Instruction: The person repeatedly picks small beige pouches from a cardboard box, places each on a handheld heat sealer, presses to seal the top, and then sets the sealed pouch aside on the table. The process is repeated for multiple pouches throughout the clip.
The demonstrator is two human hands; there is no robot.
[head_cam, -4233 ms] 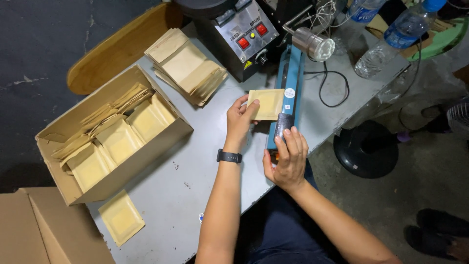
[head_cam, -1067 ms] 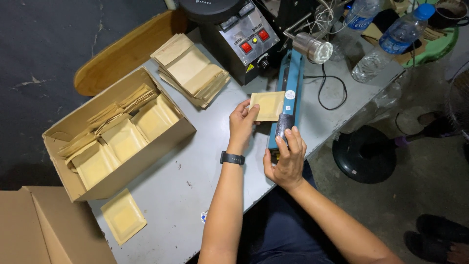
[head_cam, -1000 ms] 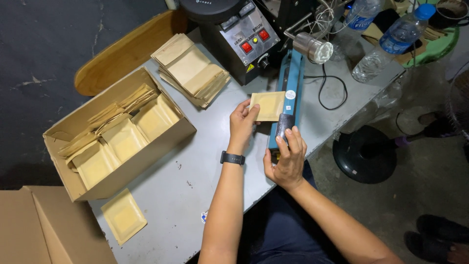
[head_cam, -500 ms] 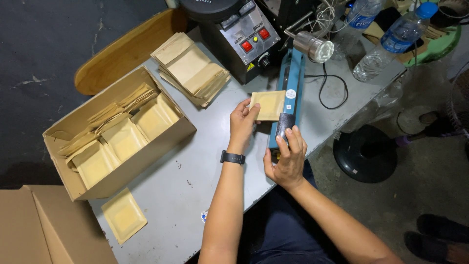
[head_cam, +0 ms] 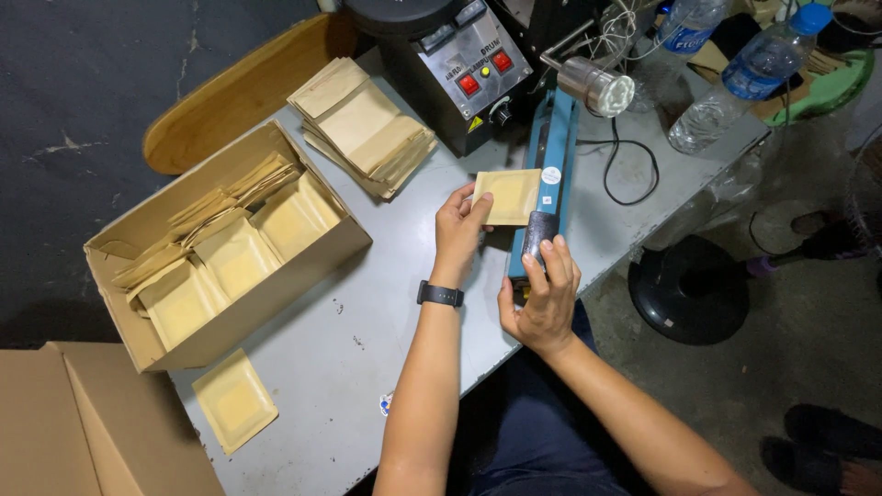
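Sealing step looks underway: left hand pinches a tan pouch by its edge at 12 o'clock on the tabletop, its other edge under the blue sealer. Right hand grips the sealer's handle, fingers curled. Next I'd guess press firmly.

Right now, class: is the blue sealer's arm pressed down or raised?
Pressed down: the right hand rests on the black handle of the blue sealer, clamping the tan pouch edge.
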